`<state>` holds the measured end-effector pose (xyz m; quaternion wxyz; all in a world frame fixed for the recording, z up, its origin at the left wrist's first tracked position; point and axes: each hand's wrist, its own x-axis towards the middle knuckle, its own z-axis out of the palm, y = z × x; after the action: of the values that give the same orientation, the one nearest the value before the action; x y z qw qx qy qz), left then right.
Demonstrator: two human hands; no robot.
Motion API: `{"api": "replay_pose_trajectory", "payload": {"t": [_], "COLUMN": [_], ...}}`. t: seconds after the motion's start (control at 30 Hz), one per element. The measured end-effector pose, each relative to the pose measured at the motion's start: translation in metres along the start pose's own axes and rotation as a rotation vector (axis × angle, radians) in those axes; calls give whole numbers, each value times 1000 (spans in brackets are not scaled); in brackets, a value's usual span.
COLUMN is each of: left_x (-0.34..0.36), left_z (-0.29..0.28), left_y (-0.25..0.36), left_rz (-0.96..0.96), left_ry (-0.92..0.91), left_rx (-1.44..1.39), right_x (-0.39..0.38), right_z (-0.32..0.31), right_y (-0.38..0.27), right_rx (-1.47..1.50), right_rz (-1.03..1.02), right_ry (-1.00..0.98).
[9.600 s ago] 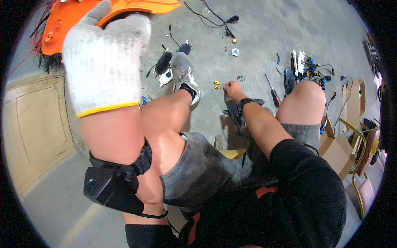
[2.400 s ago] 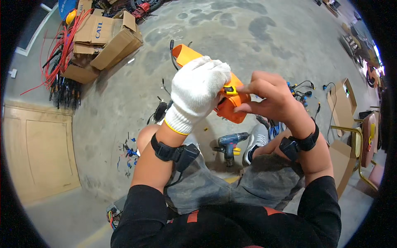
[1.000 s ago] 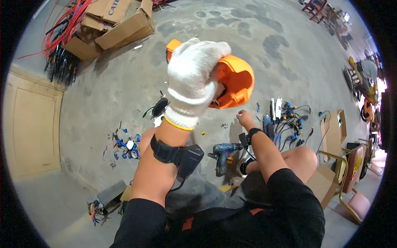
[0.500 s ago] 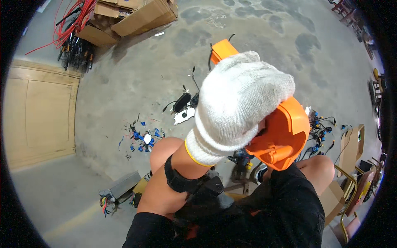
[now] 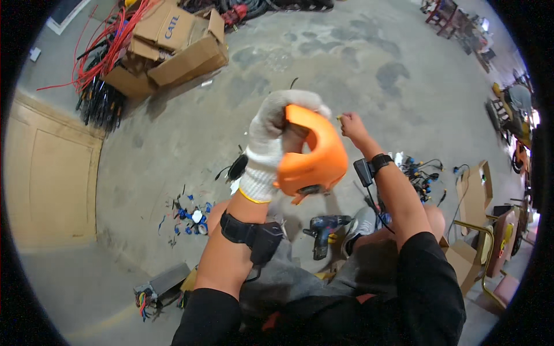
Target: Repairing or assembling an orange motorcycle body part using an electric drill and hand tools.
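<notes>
My left hand (image 5: 271,124), in a white knitted glove, is closed around a curved orange plastic housing (image 5: 323,164) held up in front of me. An opening faces upward in the housing, and a dark round part sits near its lower end. To its right, my bare right hand (image 5: 353,128) is closed, with a small yellow bit showing at the fingers; I cannot make out what it is. A cordless drill (image 5: 324,233) lies on the floor between my feet. Partly hidden behind my left wrist is a black object (image 5: 238,167) with a cable.
Small blue connectors (image 5: 193,216) lie scattered on the floor at left. More cables with connectors (image 5: 424,176) are heaped at right, beside an open cardboard box (image 5: 476,187). Larger cartons (image 5: 184,52) and red cable (image 5: 118,34) stand far left. A wired metal box (image 5: 164,285) sits near left.
The orange housing has moved left and turned in my left hand. My right forearm and closed hand now show, reaching forward on the right. The drill has come into fuller view.
</notes>
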<state>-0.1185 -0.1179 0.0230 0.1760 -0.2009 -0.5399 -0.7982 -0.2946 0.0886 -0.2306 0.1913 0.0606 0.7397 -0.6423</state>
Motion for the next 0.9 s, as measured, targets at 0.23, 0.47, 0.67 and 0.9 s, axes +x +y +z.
{"api": "replay_pose_trajectory", "payload": {"t": [0.23,0.47,0.67,0.9], "left_x": [-10,-21,-30,-32], "left_z": [13,51,60,69], "left_y": [-14,-4,5,1], "left_rz": [-196,-149,-159,-57], "left_ry": [-5,-138,-135,-255], "left_rx": [-487,-472,-220,-177], "right_x": [-213,-306,-312,-325], "right_z": [-26,-19,-15,-18], "right_y": [-237,-207,-190,-182], "right_rx": [-43,-115,54,0], "right_rz": [-331,-741,-803,-940], "right_ry": [-219,-31,-38,68]}}
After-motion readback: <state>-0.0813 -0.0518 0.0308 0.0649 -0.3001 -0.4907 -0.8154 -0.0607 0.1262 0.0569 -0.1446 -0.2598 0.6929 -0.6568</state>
